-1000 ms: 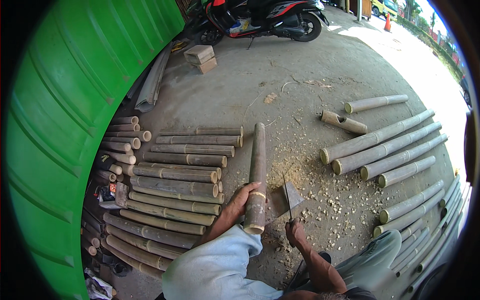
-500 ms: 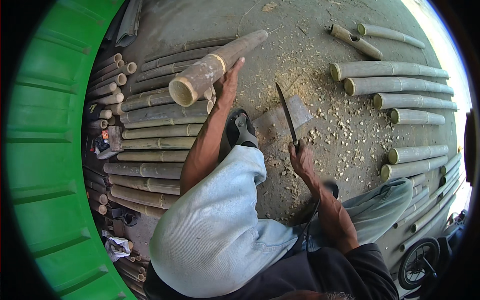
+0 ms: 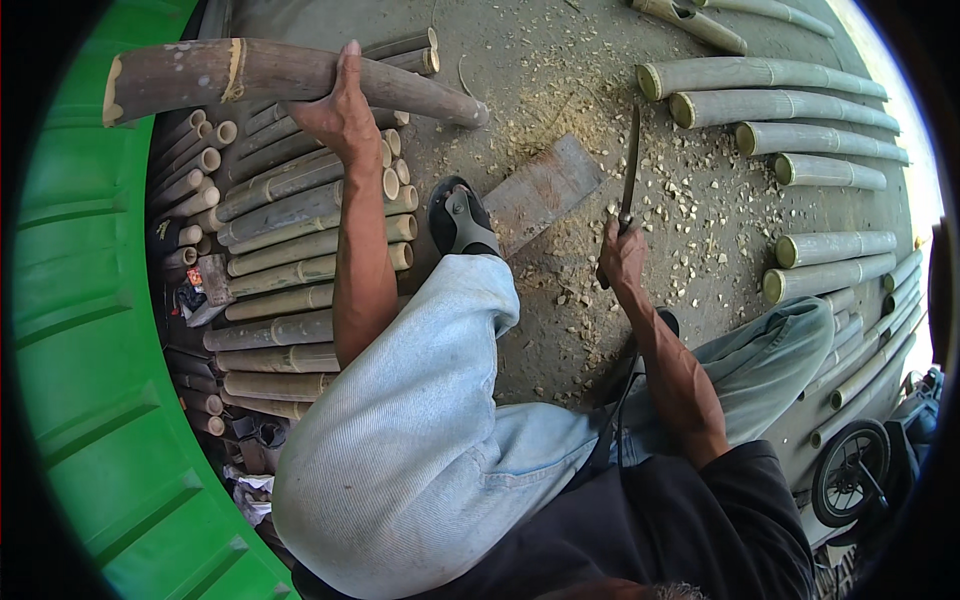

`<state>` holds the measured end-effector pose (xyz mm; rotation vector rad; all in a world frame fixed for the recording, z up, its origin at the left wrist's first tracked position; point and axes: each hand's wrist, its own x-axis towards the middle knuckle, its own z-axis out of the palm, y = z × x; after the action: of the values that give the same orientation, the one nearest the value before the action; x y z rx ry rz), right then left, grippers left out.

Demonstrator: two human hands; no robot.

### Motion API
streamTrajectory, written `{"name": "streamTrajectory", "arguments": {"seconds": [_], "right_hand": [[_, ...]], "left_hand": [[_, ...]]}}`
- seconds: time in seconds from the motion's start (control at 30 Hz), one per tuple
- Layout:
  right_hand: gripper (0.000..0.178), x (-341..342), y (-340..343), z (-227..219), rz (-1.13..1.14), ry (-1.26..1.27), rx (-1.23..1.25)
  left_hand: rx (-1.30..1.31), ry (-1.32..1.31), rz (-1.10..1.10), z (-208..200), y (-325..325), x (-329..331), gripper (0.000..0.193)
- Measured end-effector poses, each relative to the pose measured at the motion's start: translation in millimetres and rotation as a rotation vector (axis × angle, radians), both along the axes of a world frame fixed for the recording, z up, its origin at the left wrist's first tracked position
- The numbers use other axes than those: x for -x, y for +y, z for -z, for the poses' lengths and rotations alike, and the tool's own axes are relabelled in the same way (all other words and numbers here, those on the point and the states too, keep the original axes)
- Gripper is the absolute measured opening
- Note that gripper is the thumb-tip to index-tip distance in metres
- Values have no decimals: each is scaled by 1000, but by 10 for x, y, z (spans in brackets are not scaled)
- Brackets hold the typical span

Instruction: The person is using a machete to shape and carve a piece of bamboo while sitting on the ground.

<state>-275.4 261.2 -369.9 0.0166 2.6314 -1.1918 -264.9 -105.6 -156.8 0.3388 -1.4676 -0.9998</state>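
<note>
My left hand (image 3: 340,115) grips a thick brown bamboo piece (image 3: 200,72), holding it level above a stack of cut bamboo lengths (image 3: 290,250) on my left. My right hand (image 3: 622,255) is closed on the handle of a long chopping knife (image 3: 630,160), blade pointing up and away over the ground. A flat wooden board (image 3: 540,190) lies on the concrete between both hands, next to my sandalled left foot (image 3: 460,220). Wood chips cover the ground around the knife.
A green curved wall (image 3: 80,330) runs along the left. Greenish bamboo lengths (image 3: 770,90) lie in rows at the right. A small wheel (image 3: 850,470) stands at the lower right. My bent knees in light jeans fill the lower middle.
My left hand has swung the thick bamboo piece from upright on the board to level over the left stack. My right hand still holds the knife, now lifted off the board.
</note>
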Motion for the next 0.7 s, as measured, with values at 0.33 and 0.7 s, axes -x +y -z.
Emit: {"name": "streamTrajectory", "arguments": {"seconds": [0.33,0.7], "right_hand": [[25,-162,-99,-450,-369,158,126],[27,-345,-259,-682,-504,138,20]], "left_hand": [[-469,204,-141,-13,-189,-352,64],[-530,-77,-222,309,85,-421,48]]}}
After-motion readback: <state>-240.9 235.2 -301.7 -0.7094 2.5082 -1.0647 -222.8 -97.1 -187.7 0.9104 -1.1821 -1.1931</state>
